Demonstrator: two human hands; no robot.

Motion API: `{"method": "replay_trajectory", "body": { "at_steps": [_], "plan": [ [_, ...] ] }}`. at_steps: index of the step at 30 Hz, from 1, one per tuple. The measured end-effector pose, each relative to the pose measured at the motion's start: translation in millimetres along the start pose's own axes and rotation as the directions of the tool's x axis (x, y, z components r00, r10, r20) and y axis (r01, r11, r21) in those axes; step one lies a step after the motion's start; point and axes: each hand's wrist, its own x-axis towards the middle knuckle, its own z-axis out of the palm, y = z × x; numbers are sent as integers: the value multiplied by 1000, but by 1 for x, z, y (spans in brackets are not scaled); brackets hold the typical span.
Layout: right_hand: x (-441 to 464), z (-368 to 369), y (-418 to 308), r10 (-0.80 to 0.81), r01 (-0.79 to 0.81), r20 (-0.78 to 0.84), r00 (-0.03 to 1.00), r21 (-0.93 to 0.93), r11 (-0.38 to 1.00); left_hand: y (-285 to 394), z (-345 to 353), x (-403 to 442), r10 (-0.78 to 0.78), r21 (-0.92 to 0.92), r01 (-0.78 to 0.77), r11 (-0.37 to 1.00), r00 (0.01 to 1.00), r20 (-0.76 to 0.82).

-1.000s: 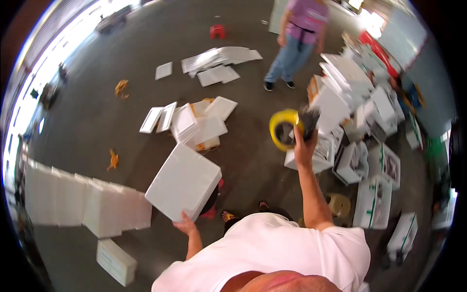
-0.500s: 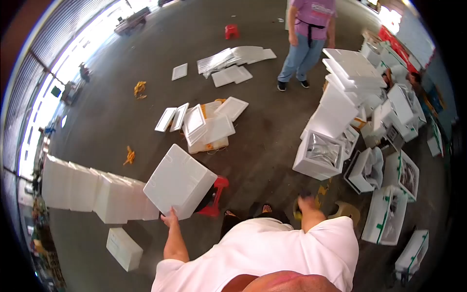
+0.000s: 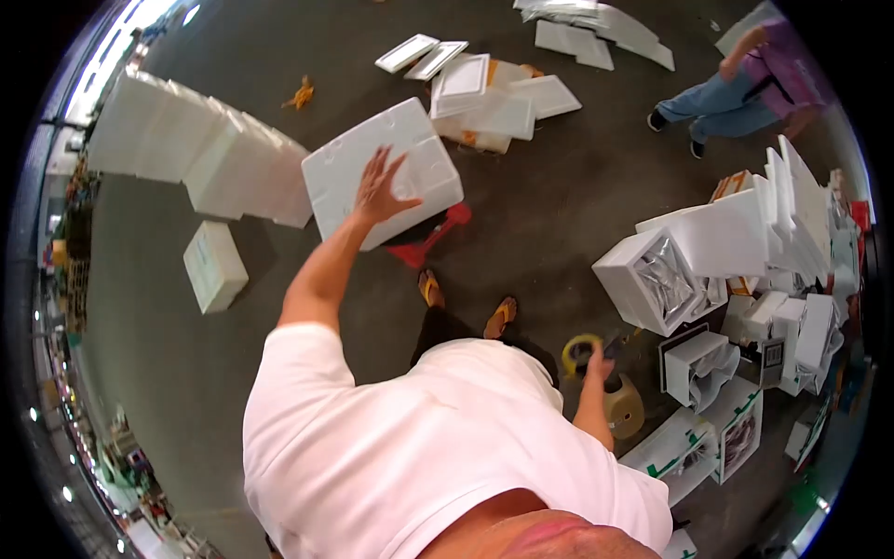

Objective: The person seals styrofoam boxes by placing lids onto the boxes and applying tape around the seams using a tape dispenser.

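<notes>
A white foam box [image 3: 414,135] with its lid on rests on a red plastic stool [image 3: 424,244] in front of me. My left hand [image 3: 380,191] is over the top of this box with its fingers spread; whether the palm presses on it I cannot tell. Down at my right side, my right hand [image 3: 599,365] is closed round a tape dispenser [image 3: 581,354] with a yellow roll. Part of its dark handle is covered by the fingers. Just below that hand is a beige plastic stool [image 3: 626,410].
A row of white foam boxes [image 3: 200,140] stands at left, with a single box [image 3: 216,265] nearer me. Foam lids [image 3: 498,112] lie ahead. Open foam boxes with liners [image 3: 652,279] crowd the right. A person in a purple shirt [image 3: 792,65] stands at far right.
My left hand has gone from the box's near edge to over its top, fingers now spread. My view has turned, and the tape dispenser in my right hand shows more clearly.
</notes>
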Motion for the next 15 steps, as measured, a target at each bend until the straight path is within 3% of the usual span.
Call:
{"method": "replay_trajectory", "body": {
  "at_steps": [1, 2, 3, 5, 7, 9, 10, 11, 12, 14, 15],
  "plan": [
    [16, 10, -18, -163, 159, 52, 985, 84, 984, 2, -2, 9, 68, -29, -66, 997, 995, 79],
    [31, 24, -36, -297, 297, -11, 955, 89, 951, -1, 4, 9, 64, -33, -61, 998, 994, 86],
    [6, 24, -81, -256, 249, 27, 966, 143, 958, -4, 12, 14, 84, 3, -86, 996, 979, 188],
    [-32, 25, -140, -325, 326, 23, 945, -43, 944, -12, 31, 15, 101, 12, -110, 994, 950, 297],
    [-22, 50, -144, -504, 488, 46, 863, 189, 852, -16, 49, 12, 95, 21, -103, 995, 966, 242],
    [-23, 71, -153, -529, 438, 120, 840, 425, 792, -7, 48, 10, 74, 31, -81, 996, 979, 190],
    [-63, 64, -185, -543, 412, 158, 825, 489, 769, -16, 62, 15, 150, -12, -150, 989, 982, 111],
    [-96, 61, -217, -535, 456, 104, 839, 402, 794, -13, 63, 24, 189, -38, -187, 982, 979, 72],
    [-98, 75, -225, -585, 520, 9, 811, 446, 728, -15, 68, 23, 226, -20, -225, 974, 973, 57],
    [-128, 62, -288, -669, 509, 113, 734, 561, 653, -5, 66, 30, 225, 6, -227, 974, 968, 107],
    [-152, 54, -327, -759, 485, 37, 650, 749, 452, 0, 59, 25, 188, 42, -195, 980, 973, 132]
  ]
}}
